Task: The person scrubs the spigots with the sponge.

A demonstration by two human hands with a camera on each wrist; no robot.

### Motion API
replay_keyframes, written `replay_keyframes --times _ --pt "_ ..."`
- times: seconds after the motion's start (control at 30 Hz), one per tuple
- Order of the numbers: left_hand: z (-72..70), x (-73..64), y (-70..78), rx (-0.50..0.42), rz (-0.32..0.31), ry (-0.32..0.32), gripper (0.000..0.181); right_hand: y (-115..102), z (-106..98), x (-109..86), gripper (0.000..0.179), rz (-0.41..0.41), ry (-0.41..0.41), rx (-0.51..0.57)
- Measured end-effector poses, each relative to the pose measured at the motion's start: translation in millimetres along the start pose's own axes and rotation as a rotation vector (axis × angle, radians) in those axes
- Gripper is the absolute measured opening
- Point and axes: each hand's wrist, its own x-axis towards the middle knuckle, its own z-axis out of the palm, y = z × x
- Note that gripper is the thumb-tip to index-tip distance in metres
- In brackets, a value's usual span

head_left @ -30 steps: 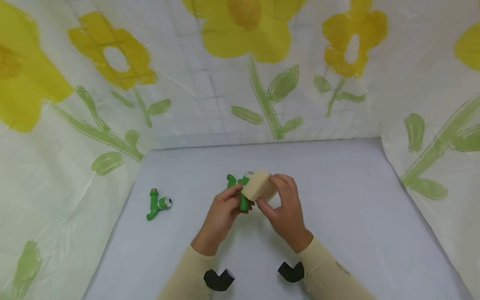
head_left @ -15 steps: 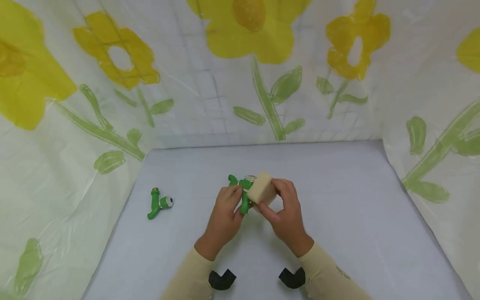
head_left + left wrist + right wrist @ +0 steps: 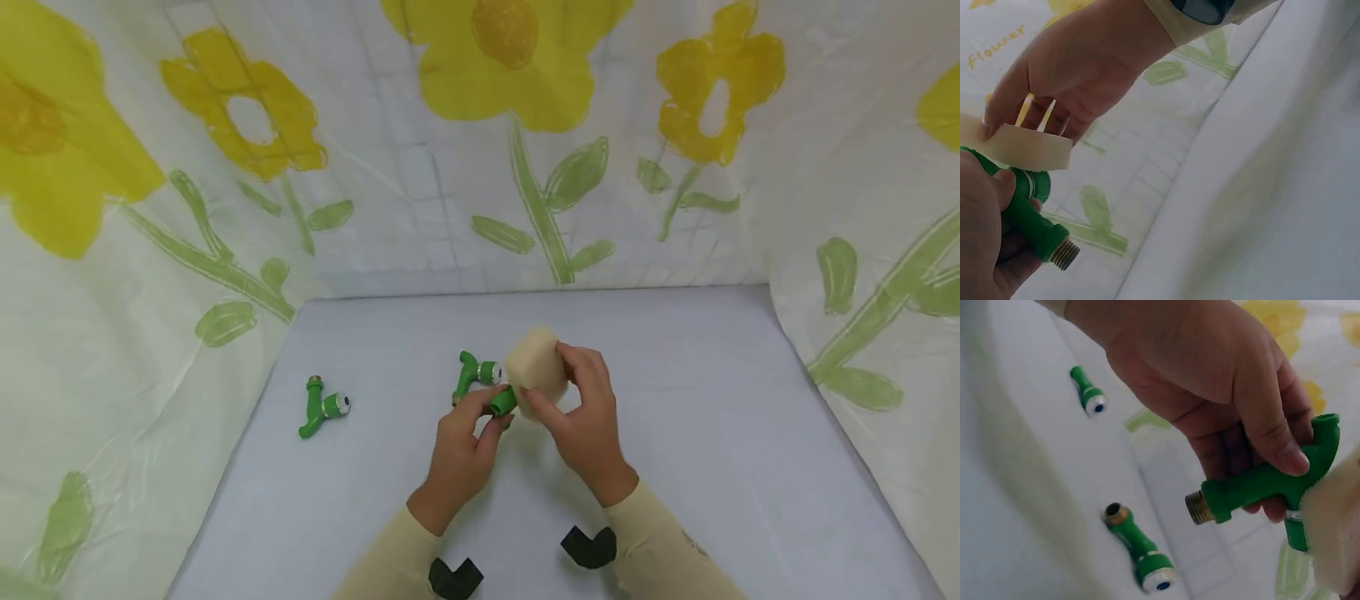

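Note:
My left hand (image 3: 459, 450) grips a green plastic water tap (image 3: 1254, 487) with a threaded brass end, thumb along its body. Seen from the head, only the green spout end (image 3: 503, 402) of this tap shows beside the fingers. A cream sponge (image 3: 534, 367) is pinched between thumb and fingers of my right hand (image 3: 592, 429). Its face lies against the tap near the silver ring in the right wrist view. Just beyond the left hand, a second green tap (image 3: 468, 375) lies on the table, partly behind those fingers.
A third green tap (image 3: 313, 410) lies on the left part of the white table (image 3: 712, 400). White sheeting (image 3: 420, 225) painted with yellow flowers hangs along the back and both sides. A black curved piece (image 3: 589, 547) sits at each sleeve.
The held tap has turned in my left hand, so its spout end now faces the head camera. The sponge has shifted right and tilted. Both hands have moved slightly right.

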Motion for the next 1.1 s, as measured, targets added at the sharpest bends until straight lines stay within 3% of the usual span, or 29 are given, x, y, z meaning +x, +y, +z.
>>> replay_keyframes --times 0.1,0.23,0.33,0.43,0.53,0.7,0.87,1.0,1.1 --pt "-5.2 1.9 0.0 -0.045 -0.038 0.044 0.035 3 2 -8.1 0.062 0.006 -0.047 -0.064" --pt "-13.4 8.0 1.9 -0.179 -0.173 0.112 0.026 8 7 -21.0 0.059 0.001 -0.111 -0.141" --pt "-12.9 9.0 4.5 -0.244 -0.258 0.071 0.022 7 6 -16.5 0.061 -0.030 -0.062 -0.131" --pt "-9.1 6.7 7.8 -0.276 -0.296 0.009 0.021 1 3 -3.8 0.064 -0.071 -0.007 -0.099" --pt "-7.9 6.6 10.2 -0.291 -0.330 0.016 0.020 0 2 1.9 0.066 -0.093 -0.004 -0.096" --pt "-11.8 13.9 11.9 -0.419 -0.522 0.085 0.020 9 2 -10.9 0.063 -0.059 -0.056 -0.167" --pt "-7.6 17.2 13.4 -0.601 -0.717 0.032 0.026 10 -2 -4.2 0.067 -0.112 -0.025 -0.138" --pt "-5.7 18.8 14.9 -0.631 -0.769 0.018 0.026 9 -4 1.4 0.068 -0.177 -0.006 -0.136" --pt "-9.6 22.7 15.7 -0.622 -0.765 0.073 0.031 15 -4 -5.3 0.069 -0.183 -0.015 -0.189"
